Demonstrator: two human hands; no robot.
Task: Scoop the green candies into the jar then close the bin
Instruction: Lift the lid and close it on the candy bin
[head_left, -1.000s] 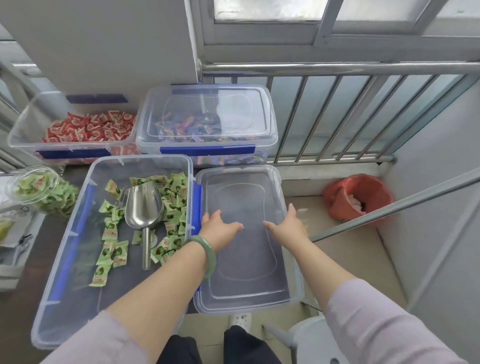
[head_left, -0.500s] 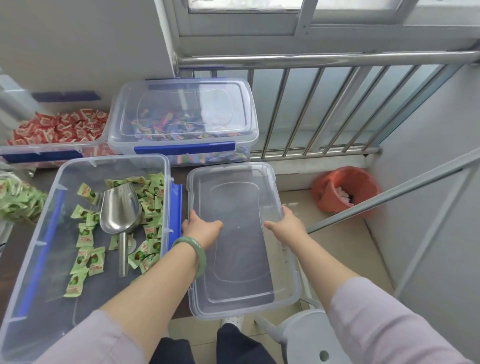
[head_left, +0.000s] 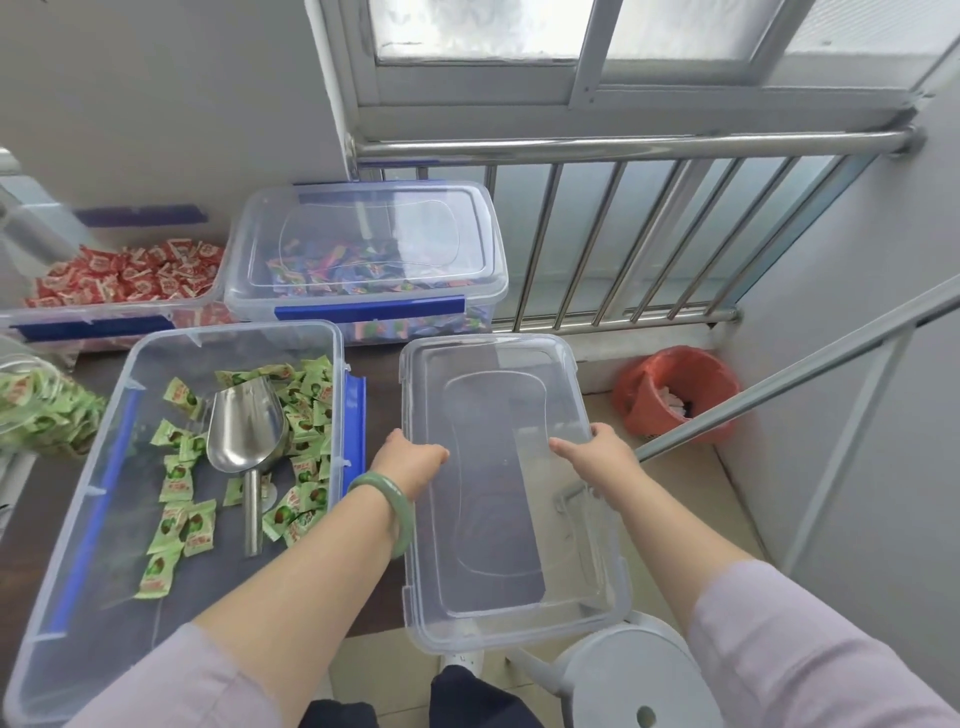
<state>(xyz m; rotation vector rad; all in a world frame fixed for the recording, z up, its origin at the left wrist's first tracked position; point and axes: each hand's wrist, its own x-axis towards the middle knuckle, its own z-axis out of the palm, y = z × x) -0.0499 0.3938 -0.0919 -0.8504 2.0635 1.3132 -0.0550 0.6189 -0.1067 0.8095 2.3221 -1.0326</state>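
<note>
The open clear bin (head_left: 111, 525) with blue clips stands at the left and holds loose green candies (head_left: 179, 514). A metal scoop (head_left: 247, 436) lies in it, handle toward me. The jar (head_left: 36, 408) full of green candies lies at the far left edge. To the right of the bin is the clear lid (head_left: 498, 571), upside down. My left hand (head_left: 410, 460) grips its left rim and my right hand (head_left: 597, 457) grips its right rim.
Behind stand an open bin of red candies (head_left: 104, 291) and a closed bin of mixed candies (head_left: 363, 270). A metal railing (head_left: 623, 228) runs at the back right. A red waste basket (head_left: 675, 395) sits on the floor, a white stool (head_left: 623, 680) near my knees.
Both hands went from resting on top of the lid to gripping its two side rims. The view has shifted so the bins sit further left.
</note>
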